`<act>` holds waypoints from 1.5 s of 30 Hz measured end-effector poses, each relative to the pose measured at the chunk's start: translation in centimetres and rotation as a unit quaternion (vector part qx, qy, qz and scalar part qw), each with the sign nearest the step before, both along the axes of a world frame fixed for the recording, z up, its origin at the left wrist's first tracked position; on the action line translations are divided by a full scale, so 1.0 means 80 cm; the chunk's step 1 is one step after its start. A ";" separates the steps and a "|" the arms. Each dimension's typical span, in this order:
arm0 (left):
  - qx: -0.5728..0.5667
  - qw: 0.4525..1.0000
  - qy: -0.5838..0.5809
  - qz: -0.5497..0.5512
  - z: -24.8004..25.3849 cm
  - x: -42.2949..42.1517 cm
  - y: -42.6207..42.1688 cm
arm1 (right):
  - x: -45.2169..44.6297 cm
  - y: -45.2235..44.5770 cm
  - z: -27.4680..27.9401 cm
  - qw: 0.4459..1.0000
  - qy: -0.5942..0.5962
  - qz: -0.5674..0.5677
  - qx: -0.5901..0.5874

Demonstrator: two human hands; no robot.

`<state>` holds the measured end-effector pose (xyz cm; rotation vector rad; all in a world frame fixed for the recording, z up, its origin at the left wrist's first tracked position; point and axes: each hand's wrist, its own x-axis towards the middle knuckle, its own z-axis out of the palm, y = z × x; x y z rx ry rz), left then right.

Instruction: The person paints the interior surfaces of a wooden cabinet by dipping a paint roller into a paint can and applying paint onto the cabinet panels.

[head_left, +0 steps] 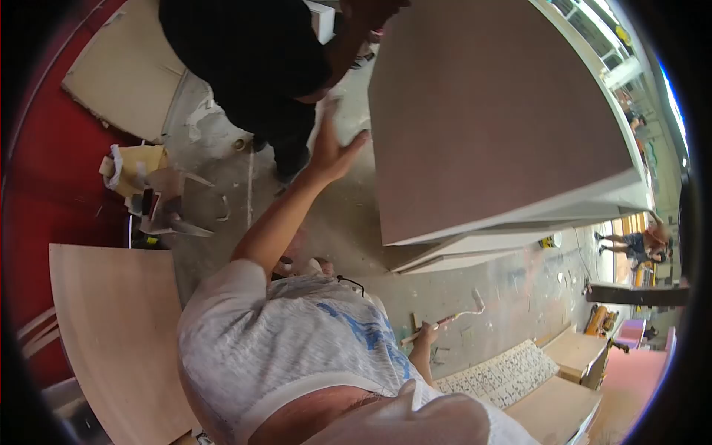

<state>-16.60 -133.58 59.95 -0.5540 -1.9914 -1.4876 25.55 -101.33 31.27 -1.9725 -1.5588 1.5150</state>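
Observation:
My left hand [334, 152] is stretched out in the middle of the view, thumb apart from the fingers, holding nothing. Its thumb comes close to the left edge of a large pale board-sided piece [497, 126]; whether they touch I cannot tell. The fingertips are slightly blurred, near the forearm of a person in dark clothes [245, 52]. Lower right, my right hand [426, 334] is wrapped round the handle of a paint roller [448, 320]. The roller's bent wire and pale head [478, 302] point away from me over the floor.
Scraps and paint marks dot the grey floor [326, 237]. Curved-looking boards [119, 326] lean at left by a red wall [59, 148]. A bag [137, 167] and metal stand pieces [174, 211] lie nearby. Patterned sheet [504, 374] and wooden panels are at lower right; another person [641, 241] stands far right.

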 end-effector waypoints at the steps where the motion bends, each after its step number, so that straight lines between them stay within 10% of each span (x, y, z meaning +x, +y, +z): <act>1: -0.044 0.997 -0.051 -0.031 -0.003 -0.016 0.009 | 0.000 -0.007 -0.005 1.000 0.000 0.009 -0.006; 4: -0.147 0.921 -0.263 -0.246 0.003 -0.023 0.020 | 0.009 -0.018 -0.023 0.999 -0.011 0.005 -0.043; 8: -0.430 0.805 -0.269 -0.307 -0.165 -0.025 -0.019 | 0.008 -0.045 -0.039 0.997 0.015 -0.039 -0.062; 15: -0.220 0.684 -0.650 -0.249 -0.340 0.046 -0.140 | 0.031 -0.071 -0.046 0.993 -0.058 -0.046 -0.093; 20: -0.498 0.625 -0.585 -0.139 -0.472 0.099 -0.247 | 0.026 -0.077 -0.017 0.994 -0.006 -0.036 -0.099; 27: -0.314 0.650 -0.685 -0.096 -0.482 0.110 -0.261 | 0.014 -0.047 -0.031 0.995 -0.031 -0.052 -0.081; 34: -0.304 0.701 -0.639 -0.095 -0.400 0.085 -0.211 | -0.003 -0.049 -0.030 0.997 -0.023 -0.039 -0.057; 45: -0.417 0.628 -0.641 -0.147 -0.386 0.108 -0.155 | 0.033 -0.069 0.000 0.995 -0.030 -0.051 -0.084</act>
